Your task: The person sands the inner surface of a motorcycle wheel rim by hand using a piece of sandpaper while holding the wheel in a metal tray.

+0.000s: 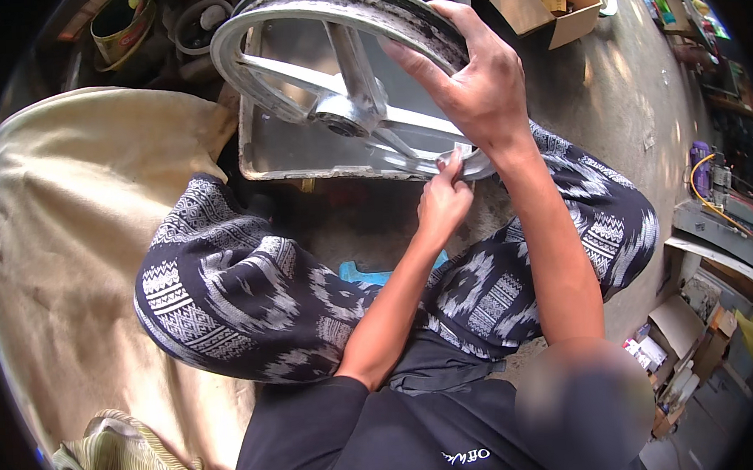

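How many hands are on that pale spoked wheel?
2. The right hand holds the right side of the wheel; the left hand is at its lower right edge, some fingers hidden. No other hands show.

Uneven light, distorted edges

Bright, patchy light falls on the tan sheet (68, 192) and floor (623, 150); deep shadow lies below the tray (331, 173). Pale highlights mark the wheel (342, 116). Centre reasonably sharp. Edges bend, corners black. Blur obscures the person's head (583, 407).
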`<state>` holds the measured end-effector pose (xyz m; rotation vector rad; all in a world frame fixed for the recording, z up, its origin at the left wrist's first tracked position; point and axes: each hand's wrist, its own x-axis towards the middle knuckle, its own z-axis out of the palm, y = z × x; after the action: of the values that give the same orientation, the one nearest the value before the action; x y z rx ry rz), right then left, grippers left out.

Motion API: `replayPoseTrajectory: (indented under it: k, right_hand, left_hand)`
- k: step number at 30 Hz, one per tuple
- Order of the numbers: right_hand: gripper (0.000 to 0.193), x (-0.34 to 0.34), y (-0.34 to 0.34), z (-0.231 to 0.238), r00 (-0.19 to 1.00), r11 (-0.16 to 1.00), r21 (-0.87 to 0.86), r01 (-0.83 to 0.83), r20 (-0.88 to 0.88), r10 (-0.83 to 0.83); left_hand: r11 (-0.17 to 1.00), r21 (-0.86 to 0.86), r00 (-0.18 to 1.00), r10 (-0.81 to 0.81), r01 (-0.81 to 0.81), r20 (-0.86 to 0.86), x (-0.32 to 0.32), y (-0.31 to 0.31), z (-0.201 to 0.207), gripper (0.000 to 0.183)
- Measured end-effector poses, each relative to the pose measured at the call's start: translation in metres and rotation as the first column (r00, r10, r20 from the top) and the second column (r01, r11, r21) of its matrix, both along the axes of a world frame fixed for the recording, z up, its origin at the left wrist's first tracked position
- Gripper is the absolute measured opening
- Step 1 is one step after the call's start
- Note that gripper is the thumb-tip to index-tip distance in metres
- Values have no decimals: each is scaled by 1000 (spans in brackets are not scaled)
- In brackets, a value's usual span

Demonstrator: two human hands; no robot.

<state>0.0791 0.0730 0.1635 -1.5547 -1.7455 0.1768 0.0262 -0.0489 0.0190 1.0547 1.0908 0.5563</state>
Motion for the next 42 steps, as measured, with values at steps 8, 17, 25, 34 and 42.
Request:
replayPoseTrajectory:
  k: [8, 17, 25, 34, 42]
  right_hand:
    - [61, 0, -2, 2, 1000, 1000, -14, -14, -10, 14]
    - [53, -5, -2, 10, 999, 1000, -7, -19, 28, 20]
    - [61, -2, -2, 4, 1000, 999, -46, -7, -28, 6]
    - [60, 0, -5, 1, 999, 1000, -21, -8, -51, 7]
    - [59, -2, -5, 0, 999, 1000, -20, -18, -45, 17]
  left_hand:
    - [1000, -27, 977, -7, 2, -212, 0, -6, 3, 60]
    - [999, -8, 984, 44, -46, -172, 1, -9, -15, 65]
    - [998, 41, 985, 50, -44, -163, 3, -8, -4, 59]
    - [993, 120, 998, 29, -22, -61, 2, -12, -5, 63]
    - [996, 88, 999, -12, 15, -39, 3, -9, -19, 64]
